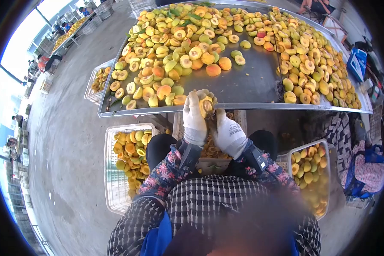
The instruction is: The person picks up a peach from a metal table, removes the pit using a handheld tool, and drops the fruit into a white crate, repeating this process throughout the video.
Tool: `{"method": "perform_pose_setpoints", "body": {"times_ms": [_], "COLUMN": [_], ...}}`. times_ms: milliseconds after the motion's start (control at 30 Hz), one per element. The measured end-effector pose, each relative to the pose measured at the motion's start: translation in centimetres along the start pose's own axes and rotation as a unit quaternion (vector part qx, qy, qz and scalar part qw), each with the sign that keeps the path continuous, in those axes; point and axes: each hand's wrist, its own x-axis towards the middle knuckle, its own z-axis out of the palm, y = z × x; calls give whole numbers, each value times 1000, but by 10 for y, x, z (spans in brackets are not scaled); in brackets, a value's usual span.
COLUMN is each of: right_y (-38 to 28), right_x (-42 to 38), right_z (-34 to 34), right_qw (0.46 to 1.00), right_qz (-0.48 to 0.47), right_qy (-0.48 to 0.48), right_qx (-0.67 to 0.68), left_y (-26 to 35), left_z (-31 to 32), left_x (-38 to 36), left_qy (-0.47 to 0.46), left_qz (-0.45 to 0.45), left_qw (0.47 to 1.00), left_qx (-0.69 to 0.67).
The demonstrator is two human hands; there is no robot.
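My left hand (195, 121), in a white work glove, is closed around a cut apricot (207, 106) at the near edge of the metal table. The cut face with its brown centre is turned up. My right hand (229, 133), also gloved, is closed beside it, with thumb and fingers close to the fruit. Something dark shows between the hands; I cannot make out what the right fingers hold. Just beyond the hands, many halved apricots (185, 61) lie heaped on the metal table (247, 83).
Below the hands, between my knees, stands a crate (242, 121) with cut fruit. A white basket (111, 170) of apricots is at left, another basket (291, 164) at right. A second heap (307, 64) covers the table's right side. Other people work far left.
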Motion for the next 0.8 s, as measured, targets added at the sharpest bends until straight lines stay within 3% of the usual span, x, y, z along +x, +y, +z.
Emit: {"method": "perform_pose_setpoints", "body": {"times_ms": [67, 233, 300, 433, 500, 567, 667, 800], "right_y": [2, 12, 21, 8, 17, 22, 27, 32], "right_x": [0, -10, -9, -10, -13, -15, -15, -15], "right_z": [-4, -5, -4, -7, 0, -2, 4, 16], "right_qw": [998, 993, 989, 996, 988, 971, 986, 987], "right_qz": [0, -48, -80, -13, -43, -33, -11, 16], "right_qy": [-36, -55, -39, -90, -90, -119, -125, -95], "right_qx": [-49, 97, 115, 12, 121, 205, 106, 129], "left_y": [0, 9, 7, 10, 16, 13, 10, -1], "left_z": [-1, -17, -16, -13, -14, -18, -20, -22], "left_x": [0, 6, 5, 8, 9, 11, 15, 20], "left_qy": [-2, -61, -46, -44, -71, -77, -69, -49], "left_qz": [-14, -114, -112, -93, -96, -132, -154, -154], "left_qw": [1000, 990, 992, 987, 974, 968, 962, 961], "left_qx": [3, -62, -40, 125, 192, 201, 215, 226]}}
